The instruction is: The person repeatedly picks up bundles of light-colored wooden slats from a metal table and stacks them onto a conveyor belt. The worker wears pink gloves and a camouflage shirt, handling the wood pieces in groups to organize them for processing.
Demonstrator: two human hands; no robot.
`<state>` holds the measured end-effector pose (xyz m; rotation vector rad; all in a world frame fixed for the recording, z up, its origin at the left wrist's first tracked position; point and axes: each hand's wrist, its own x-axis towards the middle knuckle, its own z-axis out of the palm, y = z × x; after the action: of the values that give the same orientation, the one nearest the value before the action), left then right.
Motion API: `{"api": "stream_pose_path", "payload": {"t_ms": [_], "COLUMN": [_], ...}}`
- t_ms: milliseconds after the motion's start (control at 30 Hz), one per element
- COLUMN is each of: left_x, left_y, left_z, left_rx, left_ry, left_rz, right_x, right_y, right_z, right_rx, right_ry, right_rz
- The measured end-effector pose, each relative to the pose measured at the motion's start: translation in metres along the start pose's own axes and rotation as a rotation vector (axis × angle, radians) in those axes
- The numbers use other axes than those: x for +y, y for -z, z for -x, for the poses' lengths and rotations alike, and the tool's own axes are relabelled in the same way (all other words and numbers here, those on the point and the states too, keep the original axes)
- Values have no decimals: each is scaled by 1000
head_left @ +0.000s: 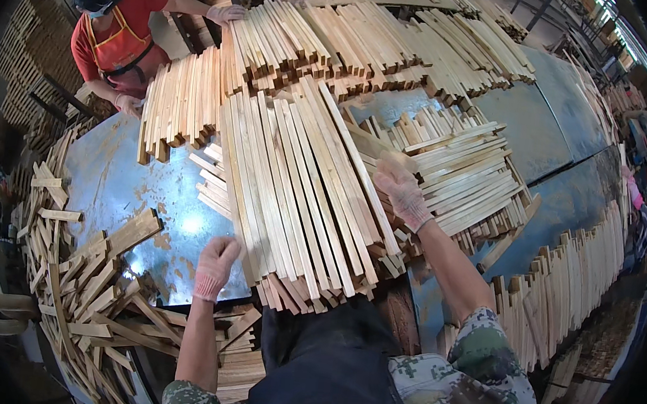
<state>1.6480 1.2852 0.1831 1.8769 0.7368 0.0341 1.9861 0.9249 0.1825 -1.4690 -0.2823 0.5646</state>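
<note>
In front of me a large stack of pale wooden strips [297, 192] lies lengthwise, its near ends close to my dark apron. My left hand [218, 263], in a pale knit glove, is closed like a fist beside the stack's lower left edge, with nothing visible in it. My right hand [402, 192], gloved too, reaches over the right side of this stack; its fingers are smeared by motion, so their grip cannot be made out. Just right of that hand, another pile of strips [466, 181] lies crosswise.
A person [120, 50] in red touches strips at the far left. Bundled strips [339, 40] run along the back. Loose offcuts [96, 297] heap at the left, beside the metal tabletop [173, 226]. More strips [564, 287] stand in a row at the right.
</note>
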Motion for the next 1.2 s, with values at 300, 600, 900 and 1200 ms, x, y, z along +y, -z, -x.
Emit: {"api": "stream_pose_path", "payload": {"t_ms": [300, 600, 900, 1200], "left_x": [-7, 29, 79, 81], "left_y": [-48, -52, -66, -65], "left_z": [-72, -54, -25, 98], "left_rx": [62, 61, 93, 320], "left_ry": [210, 277, 178, 97], "left_rz": [352, 558, 608, 769], "right_x": [29, 35, -16, -57], "right_y": [-57, -59, -46, -77], "right_z": [-27, -27, -29, 27], "right_rx": [-67, -108, -272, -528], "right_ry": [141, 115, 70, 10], "right_rz": [100, 62, -176, -274]}}
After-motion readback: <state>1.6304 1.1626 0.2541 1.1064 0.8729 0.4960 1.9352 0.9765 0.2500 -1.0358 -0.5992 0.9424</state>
